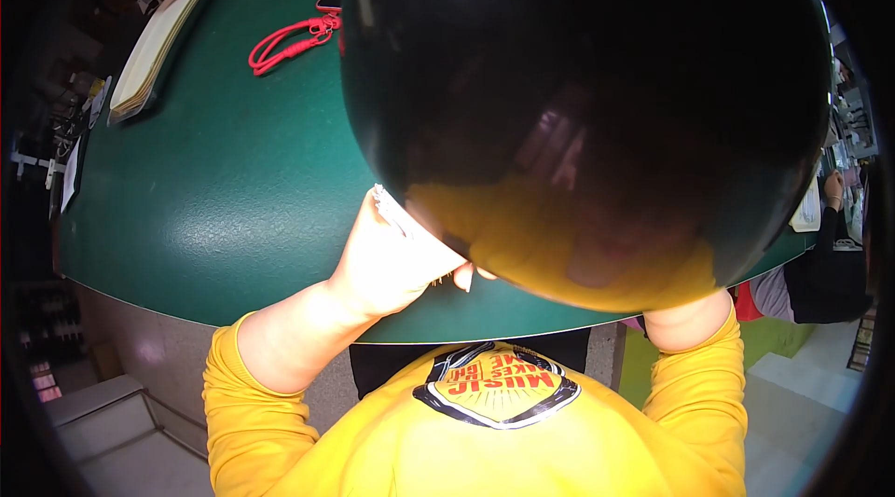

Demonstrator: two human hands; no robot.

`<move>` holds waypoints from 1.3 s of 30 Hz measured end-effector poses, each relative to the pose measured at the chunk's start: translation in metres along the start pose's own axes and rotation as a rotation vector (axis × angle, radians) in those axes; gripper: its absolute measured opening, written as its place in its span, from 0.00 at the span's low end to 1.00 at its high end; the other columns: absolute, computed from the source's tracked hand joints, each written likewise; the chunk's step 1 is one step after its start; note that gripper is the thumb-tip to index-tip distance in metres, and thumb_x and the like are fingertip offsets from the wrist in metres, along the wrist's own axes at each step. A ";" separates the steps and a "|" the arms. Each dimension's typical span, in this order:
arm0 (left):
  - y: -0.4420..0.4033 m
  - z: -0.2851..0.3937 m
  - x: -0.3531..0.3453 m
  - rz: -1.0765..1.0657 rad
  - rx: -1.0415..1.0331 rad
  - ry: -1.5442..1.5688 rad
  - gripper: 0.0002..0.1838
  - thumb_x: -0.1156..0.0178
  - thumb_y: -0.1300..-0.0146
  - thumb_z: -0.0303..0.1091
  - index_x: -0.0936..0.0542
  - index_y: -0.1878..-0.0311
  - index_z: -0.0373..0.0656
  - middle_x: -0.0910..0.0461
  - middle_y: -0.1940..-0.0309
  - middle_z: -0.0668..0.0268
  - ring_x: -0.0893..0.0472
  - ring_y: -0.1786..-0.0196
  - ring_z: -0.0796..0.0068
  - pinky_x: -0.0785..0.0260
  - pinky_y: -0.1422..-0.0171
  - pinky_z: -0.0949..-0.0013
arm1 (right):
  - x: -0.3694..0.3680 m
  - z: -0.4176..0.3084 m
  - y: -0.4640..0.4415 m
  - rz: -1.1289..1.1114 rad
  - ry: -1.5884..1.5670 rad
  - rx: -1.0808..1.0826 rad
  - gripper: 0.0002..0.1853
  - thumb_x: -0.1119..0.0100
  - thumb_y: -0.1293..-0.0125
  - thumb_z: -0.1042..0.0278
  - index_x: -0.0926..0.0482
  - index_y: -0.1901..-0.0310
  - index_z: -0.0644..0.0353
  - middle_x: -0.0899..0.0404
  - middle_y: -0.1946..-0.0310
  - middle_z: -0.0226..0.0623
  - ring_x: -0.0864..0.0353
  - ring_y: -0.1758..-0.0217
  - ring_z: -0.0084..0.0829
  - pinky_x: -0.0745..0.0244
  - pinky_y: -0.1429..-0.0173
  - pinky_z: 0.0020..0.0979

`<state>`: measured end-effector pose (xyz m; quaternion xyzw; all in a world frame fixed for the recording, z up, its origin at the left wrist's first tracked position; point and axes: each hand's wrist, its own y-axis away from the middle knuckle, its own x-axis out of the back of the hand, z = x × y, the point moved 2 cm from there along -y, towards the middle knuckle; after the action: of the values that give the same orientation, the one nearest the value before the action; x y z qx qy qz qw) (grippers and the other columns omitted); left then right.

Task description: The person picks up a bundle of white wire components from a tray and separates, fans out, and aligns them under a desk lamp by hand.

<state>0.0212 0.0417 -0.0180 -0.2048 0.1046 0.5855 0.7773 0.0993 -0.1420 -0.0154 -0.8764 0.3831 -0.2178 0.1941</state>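
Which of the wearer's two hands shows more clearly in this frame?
The left hand, visible below and left of the large glossy black object; the right forearm runs behind it, and the right hand isn't clearly visible.

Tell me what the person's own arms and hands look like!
The long sleeves are bright yellow, plain and wrinkly. The left sleeve and the right sleeve are both pushed up, so the forearms are bare below them. The left hand has no glove, and no watch shows on its wrist. The right hand is hidden from view.
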 end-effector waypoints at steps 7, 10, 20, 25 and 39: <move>0.000 0.000 0.000 -0.029 0.055 0.028 0.02 0.40 0.50 0.19 0.22 0.72 0.30 0.19 0.75 0.55 0.21 0.74 0.72 0.28 0.67 0.73 | 0.000 0.001 0.003 0.008 -0.085 0.029 0.23 0.34 0.51 0.81 0.25 0.50 0.63 0.24 0.53 0.38 0.24 0.52 0.32 0.28 0.48 0.30; 0.000 0.003 -0.003 -0.006 0.081 0.035 0.02 0.41 0.49 0.19 0.22 0.71 0.30 0.19 0.74 0.55 0.21 0.74 0.72 0.28 0.68 0.74 | 0.000 0.007 0.007 -0.016 -0.100 0.000 0.24 0.34 0.51 0.81 0.25 0.49 0.64 0.24 0.52 0.39 0.25 0.51 0.31 0.28 0.47 0.30; 0.001 0.002 -0.006 0.002 0.144 0.096 0.03 0.41 0.48 0.20 0.22 0.70 0.29 0.19 0.75 0.55 0.18 0.72 0.68 0.27 0.68 0.74 | -0.002 0.018 0.017 -0.054 -0.389 -0.130 0.24 0.33 0.51 0.80 0.25 0.49 0.65 0.24 0.51 0.38 0.25 0.50 0.30 0.29 0.45 0.30; 0.000 -0.013 0.009 -0.211 0.035 0.111 0.04 0.42 0.46 0.22 0.20 0.71 0.30 0.19 0.74 0.55 0.19 0.74 0.71 0.28 0.69 0.75 | 0.000 0.014 0.014 -0.092 -0.084 -0.001 0.22 0.34 0.50 0.80 0.25 0.50 0.64 0.24 0.53 0.38 0.25 0.51 0.30 0.29 0.46 0.30; 0.000 0.002 -0.005 -0.070 0.362 0.017 0.07 0.43 0.44 0.23 0.18 0.71 0.30 0.18 0.77 0.59 0.22 0.78 0.79 0.29 0.70 0.77 | -0.003 0.016 0.009 -0.132 0.000 0.001 0.22 0.36 0.47 0.79 0.26 0.49 0.64 0.25 0.53 0.38 0.26 0.51 0.30 0.29 0.47 0.30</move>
<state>0.0193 0.0381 -0.0142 -0.0700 0.2076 0.5282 0.8204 0.1010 -0.1426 -0.0337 -0.8996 0.3246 -0.2304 0.1797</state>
